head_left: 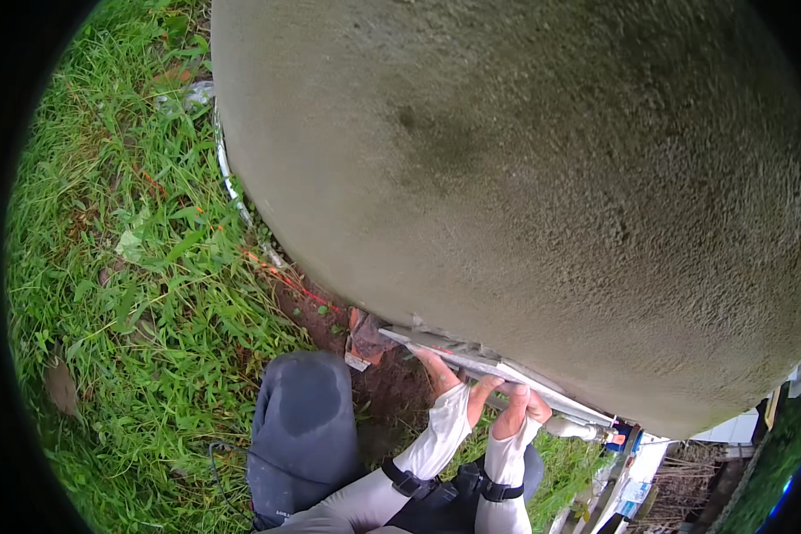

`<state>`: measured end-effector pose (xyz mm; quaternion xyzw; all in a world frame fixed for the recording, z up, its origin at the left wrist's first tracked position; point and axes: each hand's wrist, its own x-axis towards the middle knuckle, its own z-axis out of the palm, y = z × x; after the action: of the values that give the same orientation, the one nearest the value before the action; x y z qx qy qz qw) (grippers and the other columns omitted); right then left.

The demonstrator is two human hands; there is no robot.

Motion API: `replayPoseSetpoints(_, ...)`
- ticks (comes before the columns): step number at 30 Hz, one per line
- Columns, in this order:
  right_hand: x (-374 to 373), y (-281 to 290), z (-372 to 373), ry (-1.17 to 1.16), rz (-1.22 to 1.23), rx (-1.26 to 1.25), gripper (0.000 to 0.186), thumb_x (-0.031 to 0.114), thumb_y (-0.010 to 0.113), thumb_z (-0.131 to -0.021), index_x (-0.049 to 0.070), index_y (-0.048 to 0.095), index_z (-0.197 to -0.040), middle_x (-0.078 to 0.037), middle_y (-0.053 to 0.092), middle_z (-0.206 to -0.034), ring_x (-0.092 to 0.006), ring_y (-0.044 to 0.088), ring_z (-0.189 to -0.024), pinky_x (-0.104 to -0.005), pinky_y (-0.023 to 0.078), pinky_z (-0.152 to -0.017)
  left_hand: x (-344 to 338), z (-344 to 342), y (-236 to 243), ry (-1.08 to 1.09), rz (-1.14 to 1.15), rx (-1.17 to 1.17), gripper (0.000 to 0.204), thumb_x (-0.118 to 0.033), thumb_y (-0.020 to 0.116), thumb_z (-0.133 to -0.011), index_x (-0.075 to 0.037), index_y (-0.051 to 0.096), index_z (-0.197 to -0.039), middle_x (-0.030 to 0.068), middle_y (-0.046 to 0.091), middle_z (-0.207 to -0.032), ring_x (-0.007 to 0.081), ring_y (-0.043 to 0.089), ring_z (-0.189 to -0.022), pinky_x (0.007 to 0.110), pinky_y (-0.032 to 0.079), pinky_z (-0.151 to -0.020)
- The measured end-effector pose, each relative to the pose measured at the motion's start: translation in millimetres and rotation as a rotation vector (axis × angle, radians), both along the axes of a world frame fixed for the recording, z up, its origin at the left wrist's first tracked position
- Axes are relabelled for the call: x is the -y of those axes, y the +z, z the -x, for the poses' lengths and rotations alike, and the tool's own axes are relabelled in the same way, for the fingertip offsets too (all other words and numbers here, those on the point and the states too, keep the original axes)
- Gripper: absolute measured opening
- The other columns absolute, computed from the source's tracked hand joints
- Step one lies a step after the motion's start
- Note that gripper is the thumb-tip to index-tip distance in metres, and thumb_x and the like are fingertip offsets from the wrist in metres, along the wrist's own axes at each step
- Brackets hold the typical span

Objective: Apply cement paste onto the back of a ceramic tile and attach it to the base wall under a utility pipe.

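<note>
A long pale metal straightedge (472, 360) lies flat against the foot of a rough grey plastered wall (525, 178). My left hand (436, 367) holds it near its left half, fingers pressed on the bar. Close beside, further right along the same bar, my right hand (527, 405) has its fingers curled over the edge. Both forearms wear white sleeves with black wrist straps. My knee in dark grey trousers (303, 427) is bent just left of the hands, over bare brown soil (400, 387).
A broken reddish brick piece (365, 340) sits at the bar's left end. A thin orange string (285, 278) and a whitish strip (231, 187) run along the wall's base. Thick grass (125, 267) covers the ground to the left. Buildings show at the lower right.
</note>
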<state>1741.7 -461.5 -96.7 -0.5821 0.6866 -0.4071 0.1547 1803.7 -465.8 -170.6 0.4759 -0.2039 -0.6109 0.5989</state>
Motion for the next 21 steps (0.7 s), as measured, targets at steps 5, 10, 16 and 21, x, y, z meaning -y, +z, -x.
replayPoseSetpoints(5, -4, -2, -2, -0.057, 0.01, -0.014, 0.036, 0.025, 0.054, -0.095, -0.003, 0.07, -0.079, -0.007, 0.068, -0.073, -0.0121, 0.058, -0.069, -0.0295, 0.045, -0.068, 1, 1, -4, 0.001, 0.046, 0.022, 0.128, -0.028, 0.078, -0.077, -0.006, -0.031, -0.14, 0.0209, -0.003, -0.151, 0.0294, 0.017, -0.138, 0.043, 0.029, -0.11)
replayPoseSetpoints(10, -3, 1, -6, -0.027, 0.004, 0.015, 0.03, 0.02, 0.056, -0.094, -0.002, 0.069, -0.08, -0.003, 0.063, -0.066, -0.0098, 0.051, -0.063, -0.0278, 0.041, -0.06, 0, -6, 2, -0.047, 0.012, 0.173, 0.111, -0.026, 0.067, -0.086, 0.008, -0.024, -0.138, 0.034, 0.013, -0.146, 0.0328, 0.022, -0.136, 0.034, 0.024, -0.11)
replayPoseSetpoints(16, -7, 10, -14, 0.04, 0.031, 0.14, 0.025, 0.019, 0.056, -0.094, 0.001, 0.062, -0.079, 0.003, 0.05, -0.062, -0.0071, 0.042, -0.06, -0.0279, 0.036, -0.054, -5, -14, 13, -0.076, 0.002, 0.292, 0.109, -0.041, 0.062, -0.088, 0.014, -0.018, -0.138, 0.0372, 0.01, -0.147, 0.0375, 0.015, -0.14, 0.035, 0.015, -0.113)
replayPoseSetpoints(21, -72, 5, 33, 0.051, -0.371, 0.333, 0.026, 0.023, 0.056, -0.093, 0.0, 0.065, -0.085, -0.002, 0.065, -0.072, -0.0082, 0.056, -0.069, -0.0243, 0.045, -0.067, -1, -6, 6, 0.031, 0.109, 0.112, 0.104, -0.033, 0.06, -0.091, 0.011, -0.021, -0.139, 0.0317, 0.01, -0.148, 0.0334, 0.024, -0.135, 0.034, 0.019, -0.112)
